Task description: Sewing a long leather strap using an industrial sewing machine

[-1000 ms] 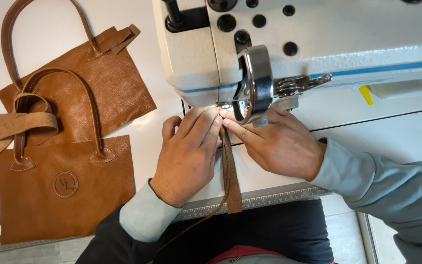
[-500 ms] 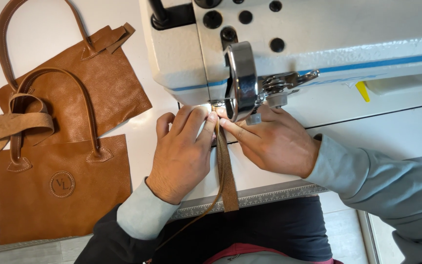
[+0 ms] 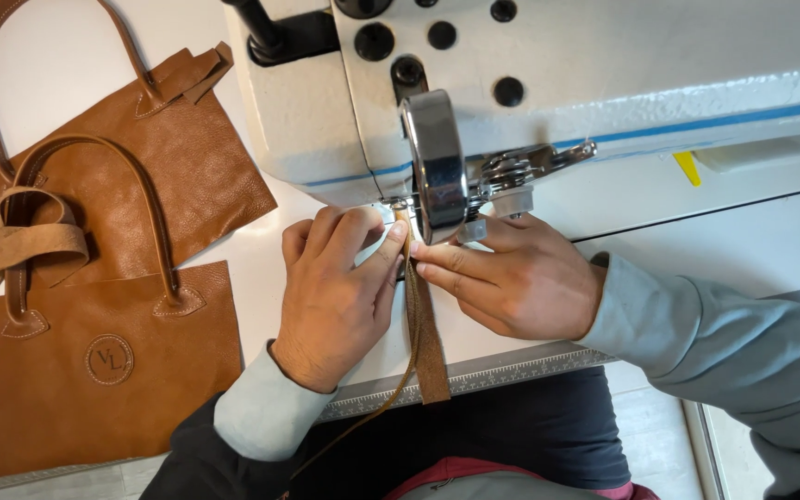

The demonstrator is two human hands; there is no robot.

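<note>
Both hands flat on table: left hand (image 3: 333,292) and right hand (image 3: 520,278) press fingertips against a brown leather strap (image 3: 425,338) from either side. Strap runs under sewing machine (image 3: 548,102) head, tail hanging off table edge (image 3: 511,366). Two leather tote bags (image 3: 113,278) lie well left.

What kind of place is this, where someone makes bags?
Probably a leather sewing workshop. A big white sewing machine stands on the table, both hands guide a brown leather strap under it, and brown leather tote bags lie alongside.

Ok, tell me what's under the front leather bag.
Under the front leather bag lies a second brown leather bag, its lower part covered, and the white table. Anything else beneath is hidden.
</note>
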